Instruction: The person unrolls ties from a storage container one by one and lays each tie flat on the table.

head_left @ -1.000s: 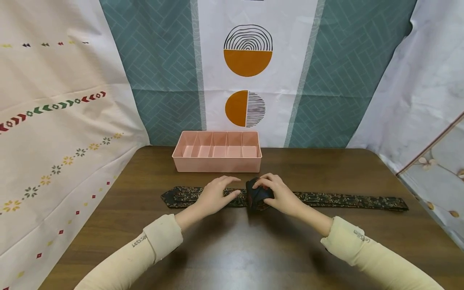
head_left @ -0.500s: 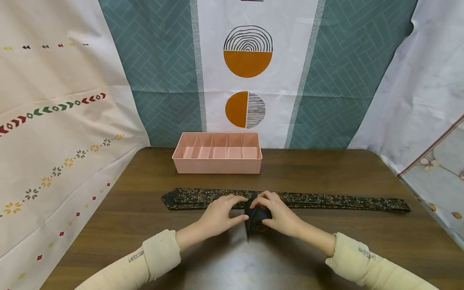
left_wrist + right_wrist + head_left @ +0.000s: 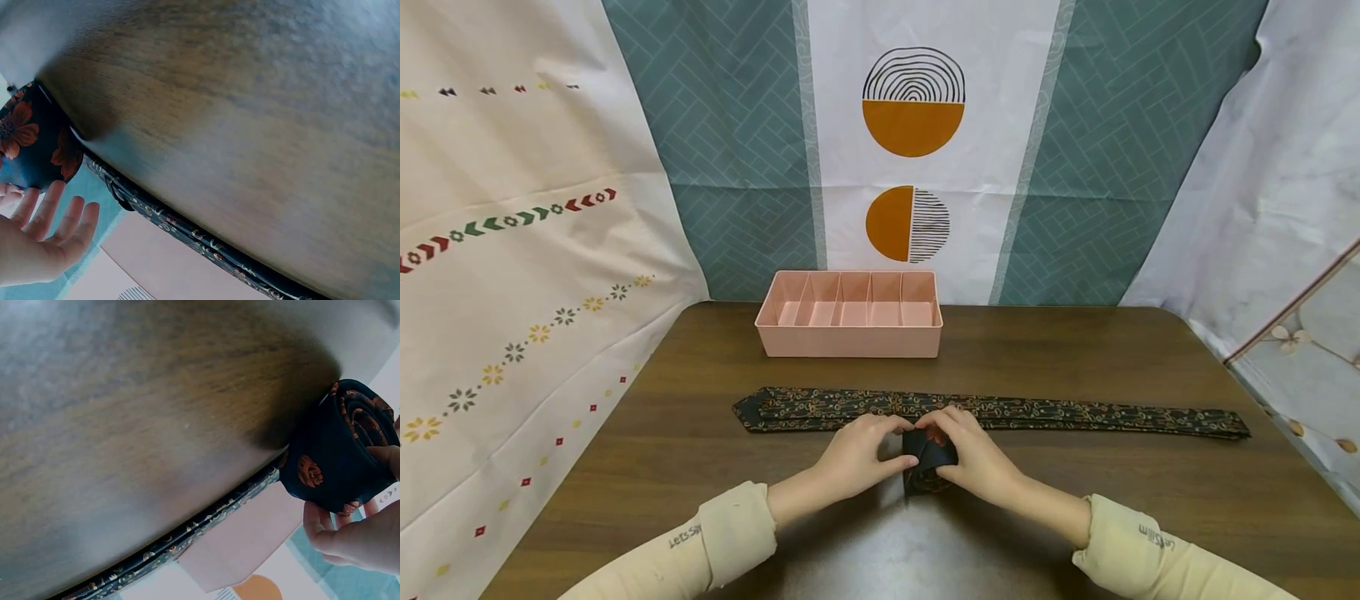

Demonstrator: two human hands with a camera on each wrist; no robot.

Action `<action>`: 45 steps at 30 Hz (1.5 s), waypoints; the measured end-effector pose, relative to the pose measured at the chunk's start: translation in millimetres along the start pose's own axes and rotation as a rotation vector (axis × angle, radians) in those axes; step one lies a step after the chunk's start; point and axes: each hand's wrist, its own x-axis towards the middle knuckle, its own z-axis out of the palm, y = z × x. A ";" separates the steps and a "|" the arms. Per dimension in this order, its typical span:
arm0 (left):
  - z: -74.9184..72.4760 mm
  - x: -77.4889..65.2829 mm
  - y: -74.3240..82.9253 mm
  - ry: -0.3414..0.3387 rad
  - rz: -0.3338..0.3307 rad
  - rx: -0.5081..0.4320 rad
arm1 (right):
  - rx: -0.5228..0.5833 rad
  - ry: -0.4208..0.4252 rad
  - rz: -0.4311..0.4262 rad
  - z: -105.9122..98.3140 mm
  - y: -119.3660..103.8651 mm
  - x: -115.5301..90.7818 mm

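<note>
A rolled-up necktie (image 3: 936,455), dark navy with orange flowers, stands on its edge on the wooden table between both hands. My right hand (image 3: 983,460) grips its right side, thumb in front and fingers over the back; the coil's spiral shows in the right wrist view. On the left, my left hand (image 3: 859,456) curves its thumb and index finger about the roll's pointed loose end. In the left wrist view, the other fingers (image 3: 80,232) spread beside the roll. Just behind, a second necktie (image 3: 1075,413), black with a small gold pattern, lies lengthwise, folded flat.
A pink box (image 3: 850,342) with several compartments stands at the back of the table (image 3: 1045,350), left of centre. Patterned cloth curtains (image 3: 745,167) hang behind and on both sides.
The roll has moved off the flat necktie toward the front of the table in my right hand. My left hand has come in from the left to meet it.
</note>
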 end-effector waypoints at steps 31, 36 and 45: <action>-13.2 -2.9 -27.5 -0.244 0.163 0.076 | -0.343 -0.104 -0.178 -13.1 5.2 -0.7; -18.5 -2.3 -33.4 -0.296 0.237 0.191 | -0.346 -0.106 -0.187 -14.3 6.2 -0.9; -14.6 -2.9 -33.3 -0.319 0.376 0.389 | -0.366 -0.148 -0.190 -16.5 8.8 -3.3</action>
